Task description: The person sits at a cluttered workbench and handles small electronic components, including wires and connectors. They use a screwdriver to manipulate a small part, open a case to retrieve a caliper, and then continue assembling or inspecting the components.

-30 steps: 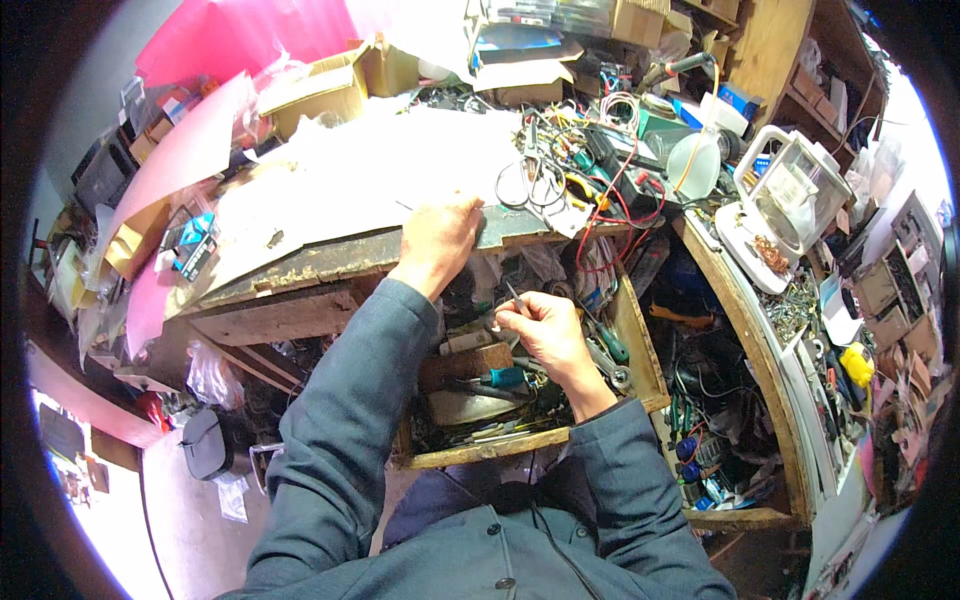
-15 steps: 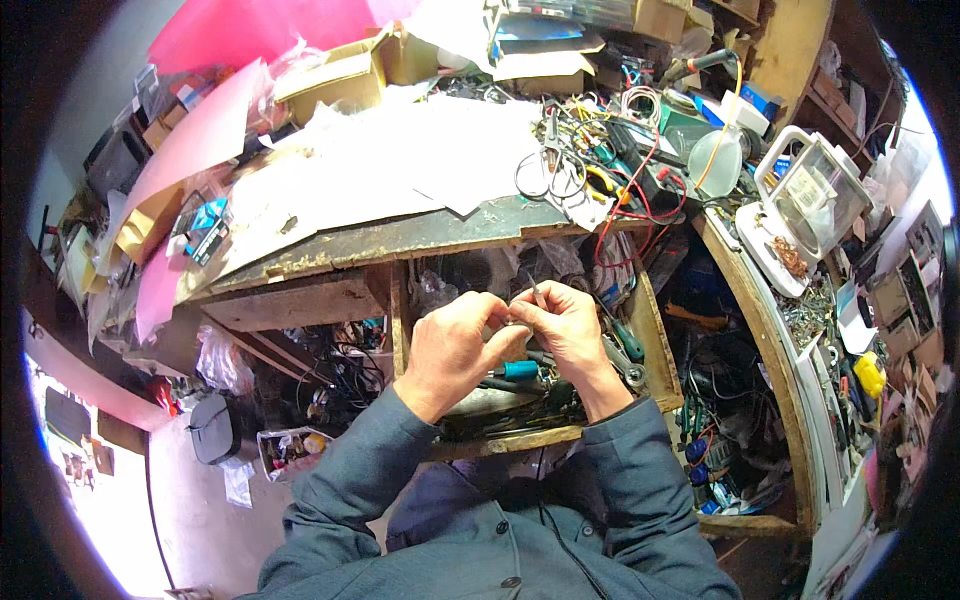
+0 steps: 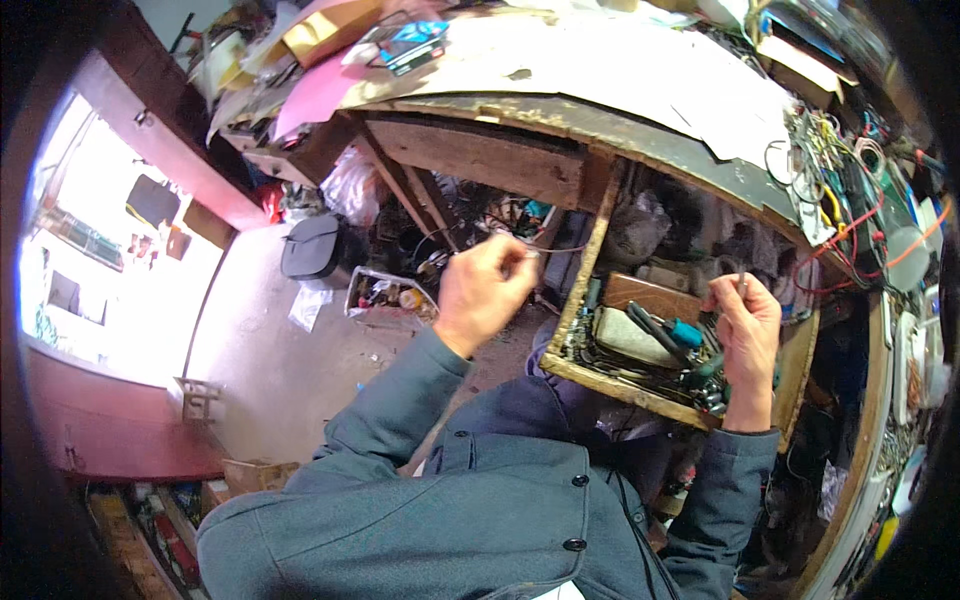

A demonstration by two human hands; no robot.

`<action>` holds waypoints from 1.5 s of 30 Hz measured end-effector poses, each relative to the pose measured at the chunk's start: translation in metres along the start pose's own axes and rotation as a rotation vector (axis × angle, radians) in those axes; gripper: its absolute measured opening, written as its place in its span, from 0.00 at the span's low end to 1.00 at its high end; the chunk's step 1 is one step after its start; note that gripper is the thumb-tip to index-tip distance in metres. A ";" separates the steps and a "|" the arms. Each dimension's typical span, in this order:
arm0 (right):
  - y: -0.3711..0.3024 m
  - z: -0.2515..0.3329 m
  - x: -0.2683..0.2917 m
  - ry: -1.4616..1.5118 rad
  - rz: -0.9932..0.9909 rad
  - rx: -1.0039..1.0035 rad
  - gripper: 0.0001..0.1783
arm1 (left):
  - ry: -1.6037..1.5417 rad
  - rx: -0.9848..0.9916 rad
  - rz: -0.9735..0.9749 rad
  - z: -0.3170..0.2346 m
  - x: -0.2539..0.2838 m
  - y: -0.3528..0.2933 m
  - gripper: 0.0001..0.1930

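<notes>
My left hand (image 3: 488, 292) is raised left of the open wooden drawer (image 3: 640, 392), thumb and fingers pinched together. A thin dark strand shows beside its fingertips; whether they hold it I cannot tell. Over the drawer's right part, my right hand (image 3: 748, 325) is closed on a slim grey metal piece (image 3: 741, 285), its tip pointing up. Its exact kind is not clear. Below and beside that hand the drawer holds a brown flat case (image 3: 652, 297), a pale rounded pouch (image 3: 632, 336), a teal-ended tool (image 3: 684, 333) and dark hand tools.
Pale sheets (image 3: 620, 75) cover the workbench above the drawer. Tangled wires and tools (image 3: 825, 190) crowd its right end. On the floor at left stand a dark bin (image 3: 312, 248) and a small tray of parts (image 3: 388, 298). A bright doorway opens at far left.
My hands have parted from close together over the drawer; the left is now out beyond its left side. The view has swung left, showing more floor and the doorway.
</notes>
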State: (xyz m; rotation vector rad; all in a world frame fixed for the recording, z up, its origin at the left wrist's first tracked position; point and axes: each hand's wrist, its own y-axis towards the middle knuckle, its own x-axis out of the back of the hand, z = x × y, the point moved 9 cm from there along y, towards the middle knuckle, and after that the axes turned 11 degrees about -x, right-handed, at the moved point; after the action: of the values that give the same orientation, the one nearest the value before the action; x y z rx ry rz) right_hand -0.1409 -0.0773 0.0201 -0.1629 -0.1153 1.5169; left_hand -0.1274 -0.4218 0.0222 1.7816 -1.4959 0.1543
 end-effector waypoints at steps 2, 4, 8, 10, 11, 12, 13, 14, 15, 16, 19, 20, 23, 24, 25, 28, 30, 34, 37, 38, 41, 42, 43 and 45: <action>0.000 0.002 -0.003 0.037 0.024 0.008 0.05 | 0.195 0.150 0.001 0.077 0.027 -0.022 0.08; 0.001 0.002 -0.006 0.038 0.045 0.022 0.05 | 0.367 0.295 -0.002 0.146 0.063 -0.045 0.10; 0.002 0.005 -0.011 0.051 0.069 0.017 0.06 | 0.650 0.477 0.110 0.265 0.128 -0.077 0.15; 0.002 0.002 -0.009 0.040 0.058 0.014 0.06 | 0.754 0.603 0.188 0.284 0.146 -0.078 0.18; 0.002 0.001 -0.008 0.036 0.052 0.012 0.07 | 0.719 0.553 0.136 0.284 0.147 -0.072 0.18; 0.002 0.001 -0.007 0.031 0.049 0.013 0.06 | 0.685 0.504 0.084 0.284 0.146 -0.066 0.18; 0.002 0.001 -0.009 0.023 0.054 0.008 0.06 | 0.647 0.452 0.034 0.281 0.141 -0.059 0.18; 0.001 0.002 -0.009 0.011 0.053 0.004 0.06 | 0.386 0.477 -0.029 0.258 0.127 -0.046 0.18; 0.000 0.002 -0.008 0.001 0.052 -0.001 0.05 | 0.141 0.458 -0.050 0.269 0.109 -0.037 0.17; 0.000 0.003 -0.008 -0.041 0.048 0.019 0.05 | -0.235 0.577 -0.047 0.257 0.084 -0.030 0.16; -0.005 0.006 -0.009 -0.155 0.025 0.049 0.04 | -1.202 0.735 0.037 0.141 0.005 0.013 0.17; -0.006 0.010 -0.012 -0.166 0.030 0.076 0.04 | -1.448 0.748 0.163 0.106 -0.018 0.021 0.17; -0.006 0.016 -0.010 -0.166 0.006 0.128 0.05 | -1.823 0.751 0.452 0.007 -0.077 0.040 0.19; -0.005 0.015 -0.005 -0.147 -0.009 0.120 0.05 | -1.874 0.809 0.448 -0.012 -0.096 0.042 0.21; -0.007 0.022 -0.005 -0.136 -0.031 0.179 0.05 | -1.967 0.797 0.504 -0.038 -0.113 0.045 0.21; -0.010 0.030 0.005 -0.031 -0.064 0.243 0.04 | -1.845 0.850 0.429 -0.072 -0.159 0.051 0.22; -0.015 0.037 0.008 -0.050 -0.097 0.306 0.05 | -1.794 0.895 0.404 -0.085 -0.186 0.052 0.22; -0.013 0.036 -0.001 -0.266 -0.115 0.382 0.14 | -1.817 0.856 0.459 -0.096 -0.227 0.055 0.21; -0.008 0.029 -0.015 -0.450 -0.103 0.362 0.19 | -1.709 0.892 0.438 -0.094 -0.241 0.044 0.21; -0.006 0.023 -0.016 -0.499 -0.099 0.393 0.18 | -1.721 0.863 0.463 -0.101 -0.240 0.043 0.21; -0.003 0.019 -0.016 -0.501 -0.082 0.334 0.16 | -1.736 0.769 0.519 -0.105 -0.245 0.040 0.22; -0.003 0.018 -0.014 -0.471 -0.081 0.287 0.16 | -1.759 0.753 0.533 -0.107 -0.244 0.040 0.24; -0.001 0.017 -0.011 -0.440 -0.089 0.249 0.16 | -1.777 0.753 0.538 -0.109 -0.241 0.041 0.23; 0.000 0.022 -0.005 -0.136 -0.055 0.279 0.14 | -1.813 0.752 0.548 -0.110 -0.234 0.039 0.22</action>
State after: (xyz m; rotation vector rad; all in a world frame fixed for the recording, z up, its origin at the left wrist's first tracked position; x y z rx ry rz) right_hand -0.1448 -0.0817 0.0417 0.1655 -0.0159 1.4722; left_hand -0.1899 -0.1698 -0.0127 1.8922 -3.5180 -1.0535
